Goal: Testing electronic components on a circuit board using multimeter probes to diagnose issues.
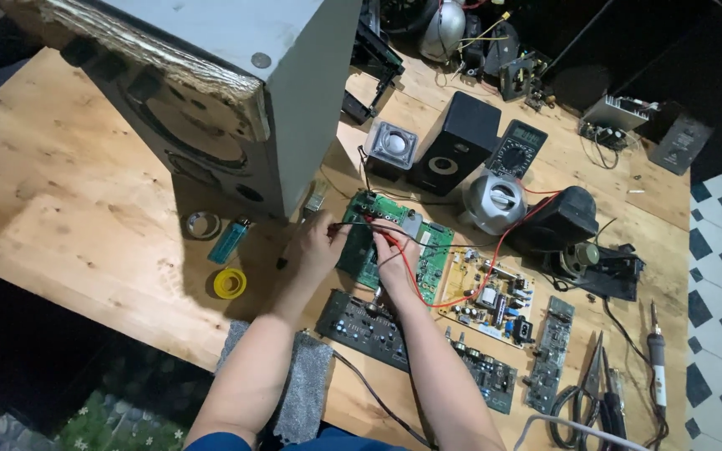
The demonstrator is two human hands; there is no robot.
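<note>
Where both hands (357, 250) meet the green board (394, 250), probe tips stay hidden.

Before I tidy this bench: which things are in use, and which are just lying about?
In use: green circuit board, red probe in right hand, black probe in left hand, multimeter.

Lying about: lighter, yellow tape roll, scissors, soldering iron, small speakers.

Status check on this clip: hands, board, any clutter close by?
Left hand and right hand each press a probe onto green circuit board. Red lead trails right. Big speaker cabinet crowds left.
</note>
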